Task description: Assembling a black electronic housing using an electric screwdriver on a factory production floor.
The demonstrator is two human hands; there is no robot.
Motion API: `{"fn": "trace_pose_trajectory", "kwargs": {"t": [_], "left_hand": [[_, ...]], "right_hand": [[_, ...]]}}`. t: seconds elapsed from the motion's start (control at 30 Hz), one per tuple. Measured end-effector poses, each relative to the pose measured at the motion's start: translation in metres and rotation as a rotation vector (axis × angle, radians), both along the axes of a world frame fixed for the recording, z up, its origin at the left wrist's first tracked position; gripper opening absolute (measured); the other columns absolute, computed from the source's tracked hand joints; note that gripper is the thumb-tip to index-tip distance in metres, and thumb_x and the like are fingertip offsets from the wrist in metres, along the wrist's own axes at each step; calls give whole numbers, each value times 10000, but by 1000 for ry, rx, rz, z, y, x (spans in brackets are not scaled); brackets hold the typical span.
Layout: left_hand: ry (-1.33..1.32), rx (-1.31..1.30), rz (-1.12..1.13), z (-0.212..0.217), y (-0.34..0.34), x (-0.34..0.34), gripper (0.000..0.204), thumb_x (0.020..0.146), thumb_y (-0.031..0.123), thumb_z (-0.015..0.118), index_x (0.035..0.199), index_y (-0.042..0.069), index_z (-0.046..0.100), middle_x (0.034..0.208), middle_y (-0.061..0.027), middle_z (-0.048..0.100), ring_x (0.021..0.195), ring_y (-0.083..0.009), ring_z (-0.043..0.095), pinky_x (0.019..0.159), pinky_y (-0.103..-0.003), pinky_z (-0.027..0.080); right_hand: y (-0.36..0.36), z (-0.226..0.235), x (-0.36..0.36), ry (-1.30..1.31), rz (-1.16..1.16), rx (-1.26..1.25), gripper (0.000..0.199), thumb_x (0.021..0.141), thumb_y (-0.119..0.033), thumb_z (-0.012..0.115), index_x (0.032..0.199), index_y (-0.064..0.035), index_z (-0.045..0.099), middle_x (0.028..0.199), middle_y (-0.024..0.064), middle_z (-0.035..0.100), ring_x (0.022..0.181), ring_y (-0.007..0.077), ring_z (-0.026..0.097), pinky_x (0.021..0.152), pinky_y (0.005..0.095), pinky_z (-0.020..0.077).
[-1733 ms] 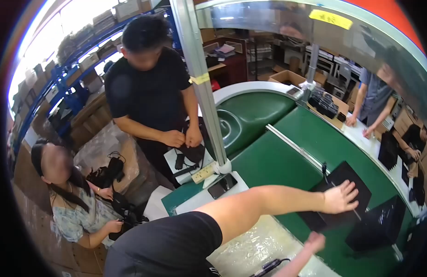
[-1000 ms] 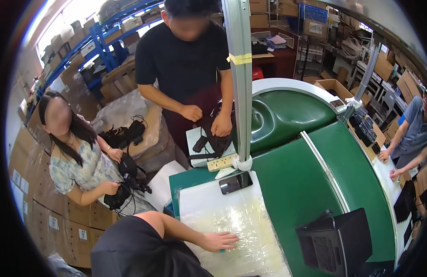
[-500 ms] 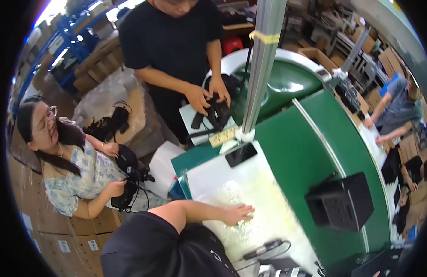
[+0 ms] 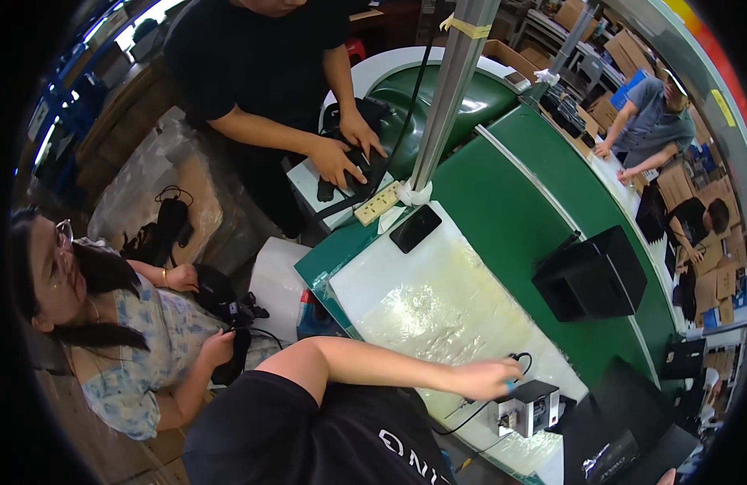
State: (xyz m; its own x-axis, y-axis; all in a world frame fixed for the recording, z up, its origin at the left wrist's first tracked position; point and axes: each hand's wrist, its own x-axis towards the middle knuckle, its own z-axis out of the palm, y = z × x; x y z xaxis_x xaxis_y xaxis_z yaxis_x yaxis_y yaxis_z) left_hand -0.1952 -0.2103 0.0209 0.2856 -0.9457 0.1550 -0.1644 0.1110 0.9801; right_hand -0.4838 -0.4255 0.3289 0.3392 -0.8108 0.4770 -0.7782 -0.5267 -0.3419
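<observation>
My left hand (image 4: 486, 380) reaches across the white work surface (image 4: 414, 303) with its fingers bent down and closed. Under it lies a slim black corded thing, mostly hidden; its black cord (image 4: 524, 360) loops out past the fingertips. Something small and blue shows at the fingers. Just beyond stands a small black-and-white boxy device (image 4: 535, 406), close to the hand but apart from it. Of my right hand (image 4: 668, 477) only a bit shows at the lower right edge, beside a black box-like thing with flaps (image 4: 624, 440); its grip is hidden.
A black phone (image 4: 415, 229) lies at the far end, near a power strip (image 4: 378, 204) and a metal post (image 4: 454, 97). A black speaker-like box (image 4: 591, 273) sits on the green conveyor (image 4: 494, 194). Two people with black gear stand left and ahead; others work across the belt.
My left hand has moved right and nearer, from lying flat on the white surface to over the corded thing. The view has shifted, bringing the black-and-white device and black box more into sight.
</observation>
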Motion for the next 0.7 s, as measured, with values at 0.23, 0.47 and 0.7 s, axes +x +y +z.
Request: {"fn": "trace_pose_trajectory", "kwargs": {"t": [0.23,0.47,0.7], "left_hand": [[96,-108,100,142,73,-15,646,991,409,398,1418,-53,252,1389,-265,333,1200,-373,481,1020,-419,379],[564,214,347,88,85,85,780,952,525,393,1361,-133,313,1322,-294,477,1222,-341,498,1014,-388,388],[-262,589,666,96,101,154,591,954,462,386,1190,-67,508,1086,-298,604,1022,-434,590,906,-483,452]], "right_hand": [[42,-53,103,129,572,355,369,955,-265,487,880,74,612,853,168,653,789,259,616,718,350,493],[111,-165,235,-47,564,747,392,936,-349,606,763,1,569,678,-14,550,575,48,428,506,211,367],[207,-222,292,-485,543,1062,272,951,-260,581,856,-6,604,726,25,606,558,81,550,515,229,489]]}}
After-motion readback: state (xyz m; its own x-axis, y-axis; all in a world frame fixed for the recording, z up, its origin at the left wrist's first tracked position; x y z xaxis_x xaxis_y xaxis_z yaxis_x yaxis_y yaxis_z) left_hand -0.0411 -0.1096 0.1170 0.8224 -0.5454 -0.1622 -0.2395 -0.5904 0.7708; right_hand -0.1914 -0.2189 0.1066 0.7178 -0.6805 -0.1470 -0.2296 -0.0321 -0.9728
